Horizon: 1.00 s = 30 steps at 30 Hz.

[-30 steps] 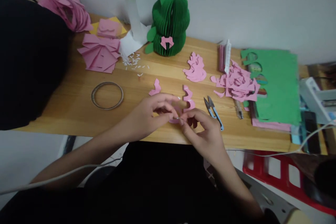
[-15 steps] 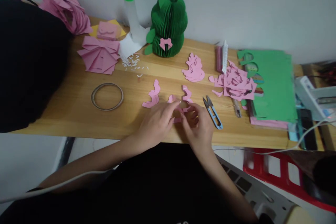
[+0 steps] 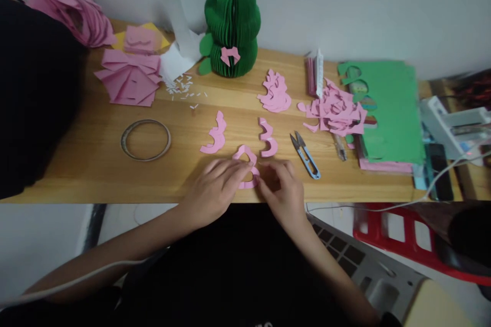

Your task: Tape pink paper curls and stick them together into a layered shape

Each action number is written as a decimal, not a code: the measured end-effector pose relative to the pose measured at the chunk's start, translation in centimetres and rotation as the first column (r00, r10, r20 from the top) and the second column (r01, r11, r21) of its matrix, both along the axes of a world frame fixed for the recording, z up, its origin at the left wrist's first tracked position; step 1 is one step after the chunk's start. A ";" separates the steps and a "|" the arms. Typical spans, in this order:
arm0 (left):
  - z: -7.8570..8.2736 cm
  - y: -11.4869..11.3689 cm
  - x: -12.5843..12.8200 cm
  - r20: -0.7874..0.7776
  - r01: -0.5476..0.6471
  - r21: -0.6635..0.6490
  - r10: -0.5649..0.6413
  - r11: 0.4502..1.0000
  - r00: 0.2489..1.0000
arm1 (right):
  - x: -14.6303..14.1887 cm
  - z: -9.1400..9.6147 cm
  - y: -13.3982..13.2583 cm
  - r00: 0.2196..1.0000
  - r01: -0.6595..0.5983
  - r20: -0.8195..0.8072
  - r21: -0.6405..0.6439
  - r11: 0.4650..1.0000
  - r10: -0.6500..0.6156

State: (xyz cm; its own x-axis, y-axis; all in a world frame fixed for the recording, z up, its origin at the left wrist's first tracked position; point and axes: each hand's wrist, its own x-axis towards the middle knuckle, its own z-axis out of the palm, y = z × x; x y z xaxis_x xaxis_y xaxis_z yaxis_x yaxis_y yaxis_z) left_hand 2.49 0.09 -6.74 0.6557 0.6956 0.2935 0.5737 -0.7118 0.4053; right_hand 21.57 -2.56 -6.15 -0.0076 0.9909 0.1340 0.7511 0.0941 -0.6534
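Observation:
Both my hands rest on the wooden table near its front edge. My left hand lies with fingers together pressing on a small pink paper cut-out. My right hand has its fingers curled at the same piece from the right. Two more pink curved cut-outs lie just beyond: one to the left, one to the right. Small blue-handled snips lie right of my right hand.
A green honeycomb paper rabbit and a green-capped glue bottle stand at the back. Pink folded paper stacks, pink scraps, green sheets and a tape ring lie around. A dark-clothed person is at left.
Both hands came down from a raised pinch onto the table and now press the pink piece flat. The camera view has shifted slightly right and down.

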 end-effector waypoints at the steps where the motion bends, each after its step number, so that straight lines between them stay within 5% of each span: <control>1: 0.1 0.0 -0.1 -0.019 0.016 0.023 -0.016 1.000 1.000 | -0.1 0.0 -0.2 1.000 0.004 -0.006 -0.030 1.000 -0.005; 8: 0.0 0.4 -0.3 -0.125 0.091 0.066 -0.083 0.994 0.989 | 0.0 0.6 1.0 0.962 0.080 -0.242 -0.194 0.978 -0.127; 13: -0.5 0.2 -0.7 -0.090 0.095 0.040 -0.091 0.995 0.992 | 0.0 1.3 2.9 0.860 0.022 -0.443 -0.462 0.887 -0.252; 30: -0.2 0.6 -0.5 0.017 0.081 0.110 -0.083 0.991 0.996 | -1.8 0.9 3.1 0.922 0.178 -0.197 -0.549 0.816 -0.333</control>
State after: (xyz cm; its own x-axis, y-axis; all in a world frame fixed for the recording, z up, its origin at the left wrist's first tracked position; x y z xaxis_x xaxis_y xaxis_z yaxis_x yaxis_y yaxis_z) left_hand 1.95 0.74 -6.99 0.7019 0.6027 0.3796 0.5034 -0.7968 0.3343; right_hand 19.81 0.50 -5.21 0.2154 0.8748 -0.4339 0.4847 -0.4815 -0.7302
